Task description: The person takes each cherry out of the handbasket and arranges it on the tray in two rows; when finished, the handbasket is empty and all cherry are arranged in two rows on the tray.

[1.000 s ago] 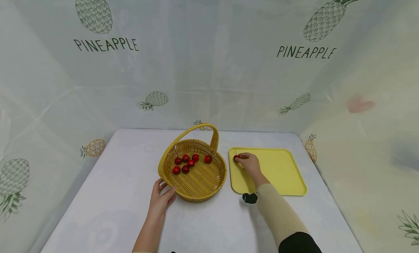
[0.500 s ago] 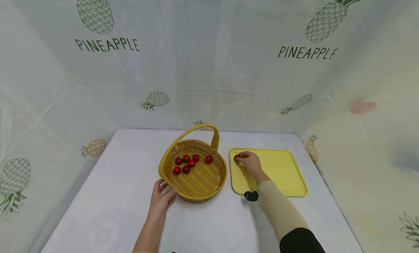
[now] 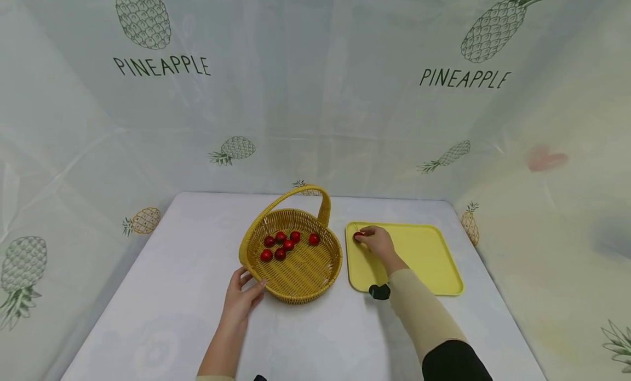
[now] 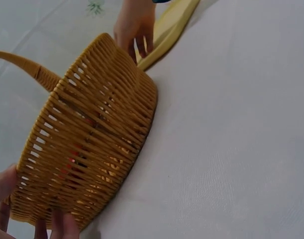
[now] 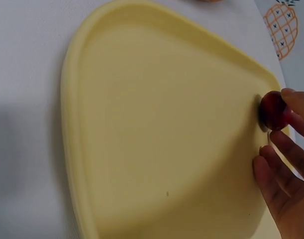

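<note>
A round yellow wicker basket (image 3: 300, 280) with a tall handle stands mid-table, holding several red cherries (image 3: 288, 244). At its near left side my left hand (image 3: 239, 301) grips the wall; in the left wrist view the thumb is at the rim and the fingers lie against the side lower down. My right hand (image 3: 378, 243) is over the far left corner of the yellow tray (image 3: 419, 255). Thumb and fingertips pinch a dark red cherry (image 5: 272, 110) at the tray's surface. A thin stem shows above that cherry in the head view.
The white table (image 3: 148, 315) extends around basket and tray, with a pineapple-printed sheet (image 3: 315, 96) hanging behind and at the sides. The basket's arched handle (image 3: 283, 197) rises above its rim. A small dark object (image 3: 379, 292) shows at my right wrist.
</note>
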`<state>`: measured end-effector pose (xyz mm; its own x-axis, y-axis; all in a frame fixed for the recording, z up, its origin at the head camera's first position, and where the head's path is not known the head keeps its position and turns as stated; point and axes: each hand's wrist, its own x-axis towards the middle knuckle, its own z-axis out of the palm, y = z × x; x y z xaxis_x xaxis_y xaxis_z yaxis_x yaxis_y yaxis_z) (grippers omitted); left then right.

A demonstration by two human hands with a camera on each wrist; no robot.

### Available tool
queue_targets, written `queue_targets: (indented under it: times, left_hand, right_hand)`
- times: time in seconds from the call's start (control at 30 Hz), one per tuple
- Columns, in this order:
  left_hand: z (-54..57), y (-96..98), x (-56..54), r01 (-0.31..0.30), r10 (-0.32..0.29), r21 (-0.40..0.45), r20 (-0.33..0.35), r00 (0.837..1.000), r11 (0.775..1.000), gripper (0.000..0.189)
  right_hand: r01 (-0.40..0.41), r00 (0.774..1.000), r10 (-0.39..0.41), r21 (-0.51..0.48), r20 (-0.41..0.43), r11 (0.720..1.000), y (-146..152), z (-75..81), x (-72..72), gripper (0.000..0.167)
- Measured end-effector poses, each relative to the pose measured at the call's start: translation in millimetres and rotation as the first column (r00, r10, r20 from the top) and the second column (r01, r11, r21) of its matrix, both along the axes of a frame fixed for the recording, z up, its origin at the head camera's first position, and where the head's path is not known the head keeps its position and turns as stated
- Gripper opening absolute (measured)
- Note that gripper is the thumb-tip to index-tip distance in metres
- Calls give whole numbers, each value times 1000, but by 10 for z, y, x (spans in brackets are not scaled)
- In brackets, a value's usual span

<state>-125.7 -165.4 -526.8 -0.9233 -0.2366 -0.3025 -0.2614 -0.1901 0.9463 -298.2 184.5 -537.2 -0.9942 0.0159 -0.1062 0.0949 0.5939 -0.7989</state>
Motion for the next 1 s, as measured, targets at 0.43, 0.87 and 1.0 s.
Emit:
queue_targets:
  times: [0.43,0.87,1.0]
  left_hand:
    - [85,-347,-55,190,-189,-37,45,981,981,65]
    - [374,-733,-298,309,-293,-109,135,946,945,50]
    - [445,-783,-418,336,-316,-172,135,939,926,50]
  right_hand:
    - [-120,992,121,48,-27,992,83,266,8,39]
    - [-415,910,415,66,17,907,20,731,147,41]
    - [-476,879,477,49,8,878,-42,879,216,42]
